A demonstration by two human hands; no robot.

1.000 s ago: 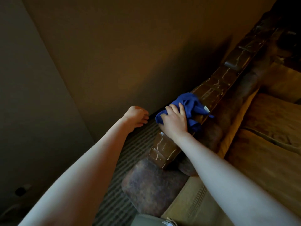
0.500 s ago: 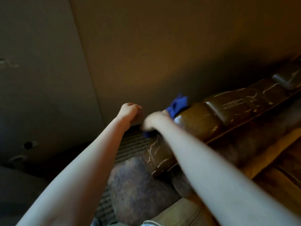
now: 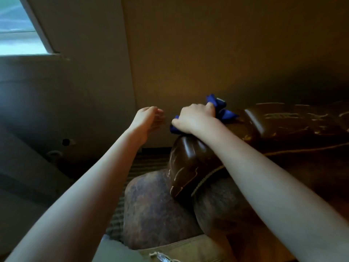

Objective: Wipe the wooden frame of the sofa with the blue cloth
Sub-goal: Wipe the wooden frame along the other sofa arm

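Observation:
The dark glossy wooden frame (image 3: 190,163) of the sofa curves down at its left end and runs right along the top of the backrest. My right hand (image 3: 196,119) presses the blue cloth (image 3: 221,108) onto the top of that curved end; folds of cloth stick out past my fingers on both sides. My left hand (image 3: 149,120) hovers in the air just left of the frame, fingers loosely curled and holding nothing. The room is dim.
The padded sofa arm (image 3: 154,210) bulges below the frame, with a tan cushion (image 3: 188,250) at the bottom edge. A plain wall (image 3: 207,53) stands close behind the sofa. A window (image 3: 18,31) is at the top left, ribbed carpet (image 3: 143,167) beside the arm.
The view has swung up and left, bringing the window in. My right hand has slid the cloth down the frame to its curved left end. The left hand stays hovering alongside.

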